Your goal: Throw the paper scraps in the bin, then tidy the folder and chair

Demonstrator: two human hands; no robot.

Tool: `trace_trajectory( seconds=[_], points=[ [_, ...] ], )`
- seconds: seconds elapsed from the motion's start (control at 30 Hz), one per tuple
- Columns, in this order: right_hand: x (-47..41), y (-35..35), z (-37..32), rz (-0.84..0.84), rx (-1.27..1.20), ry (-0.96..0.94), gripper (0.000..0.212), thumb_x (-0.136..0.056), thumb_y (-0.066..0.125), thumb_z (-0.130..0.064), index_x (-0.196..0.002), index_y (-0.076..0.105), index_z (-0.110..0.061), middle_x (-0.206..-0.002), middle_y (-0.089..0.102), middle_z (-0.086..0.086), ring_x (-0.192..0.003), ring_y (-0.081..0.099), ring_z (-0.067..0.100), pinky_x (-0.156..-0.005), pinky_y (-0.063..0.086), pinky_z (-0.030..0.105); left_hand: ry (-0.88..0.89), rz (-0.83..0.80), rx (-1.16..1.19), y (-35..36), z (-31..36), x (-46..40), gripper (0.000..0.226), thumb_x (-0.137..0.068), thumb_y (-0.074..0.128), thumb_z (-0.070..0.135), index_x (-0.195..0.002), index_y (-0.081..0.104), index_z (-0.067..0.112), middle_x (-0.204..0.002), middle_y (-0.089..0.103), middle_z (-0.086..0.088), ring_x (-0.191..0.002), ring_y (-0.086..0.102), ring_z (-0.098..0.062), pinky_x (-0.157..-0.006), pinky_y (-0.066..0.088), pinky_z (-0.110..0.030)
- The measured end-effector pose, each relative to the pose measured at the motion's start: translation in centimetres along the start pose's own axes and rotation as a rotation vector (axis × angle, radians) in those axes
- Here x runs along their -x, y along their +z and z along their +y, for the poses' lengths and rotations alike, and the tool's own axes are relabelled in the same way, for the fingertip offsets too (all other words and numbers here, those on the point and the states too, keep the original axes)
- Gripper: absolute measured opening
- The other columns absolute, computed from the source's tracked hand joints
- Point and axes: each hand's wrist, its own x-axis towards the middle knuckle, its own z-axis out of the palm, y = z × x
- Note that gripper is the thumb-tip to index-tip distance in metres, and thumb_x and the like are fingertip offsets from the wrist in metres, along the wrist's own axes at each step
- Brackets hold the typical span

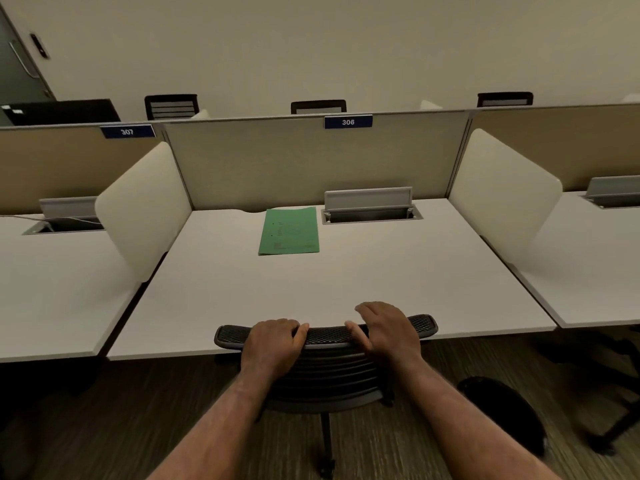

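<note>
A person's left hand [273,344] curls closed over the top edge of a black mesh chair [325,336] back, gripping it. The right hand [389,329] lies on the same edge just beside it, fingers loosely bent and only partly closed, resting rather than clamping. Beyond both hands the chair meets the front edge of a pale surface [398,278], and a green folder [289,231] lies flat well ahead of the left hand, near the rear partition.
</note>
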Motion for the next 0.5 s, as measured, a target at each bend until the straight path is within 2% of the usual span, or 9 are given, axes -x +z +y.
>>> trace_trajectory(
  seconds=[0.07, 0.17, 0.27, 0.37, 0.5],
  points=[
    [0.6, 0.4, -0.3, 0.070, -0.001, 0.109, 0.059, -0.092, 0.028, -0.059, -0.115, 0.062, -0.016, -0.114, 0.067, 0.003, -0.106, 0.058, 0.022, -0.092, 0.044, 0.038, -0.027, 0.033, 0.042, 0.2, 0.1, 0.1, 0.058, -0.091, 0.022, 0.059, -0.100, 0.068, 0.026, -0.097, 0.072, 0.005, -0.091, 0.064, -0.016, -0.080, 0.048, -0.034],
    [1.4, 0.9, -0.8, 0.141, -0.003, 0.253, 0.058, -0.090, 0.028, -0.058, -0.110, 0.064, -0.016, -0.109, 0.069, 0.003, -0.104, 0.060, 0.023, -0.093, 0.043, 0.040, -0.087, 0.055, 0.090, 0.6, 0.0, 0.5, 0.063, -0.090, 0.023, 0.065, -0.125, 0.057, 0.026, -0.124, 0.063, 0.005, -0.115, 0.056, -0.015, -0.098, 0.042, -0.037],
    [1.6, 1.1, -0.8, 0.077, 0.001, 0.292, 0.066, -0.089, 0.023, -0.061, -0.124, 0.058, -0.017, -0.127, 0.063, 0.005, -0.122, 0.052, 0.025, -0.104, 0.037, 0.043, -0.111, 0.053, 0.103, 0.6, 0.0, 0.7, 0.074, -0.086, 0.013, 0.073, -0.133, 0.047, 0.026, -0.134, 0.056, 0.005, -0.123, 0.049, -0.014, -0.103, 0.038, -0.037],
    [1.1, 1.1, -0.7, -0.017, 0.001, 0.313, 0.079, -0.087, 0.011, -0.066, -0.142, 0.040, -0.018, -0.149, 0.043, 0.003, -0.140, 0.031, 0.022, -0.116, 0.021, 0.042, -0.141, 0.025, 0.107, 0.4, -0.1, 0.5, 0.082, -0.083, 0.007, 0.077, -0.142, 0.034, 0.026, -0.146, 0.044, 0.003, -0.133, 0.038, -0.015, -0.111, 0.029, -0.039],
    [0.5, 0.6, -0.5, -0.044, -0.015, 0.327, 0.082, -0.085, -0.001, -0.068, -0.152, 0.010, -0.021, -0.161, 0.006, -0.002, -0.148, -0.003, 0.018, -0.118, -0.003, 0.045, -0.172, -0.005, 0.143, 0.2, -0.1, 0.2, 0.094, -0.076, -0.005, 0.081, -0.150, 0.011, 0.027, -0.160, 0.013, 0.004, -0.147, 0.003, -0.012, -0.119, 0.002, -0.042]
  ],
)
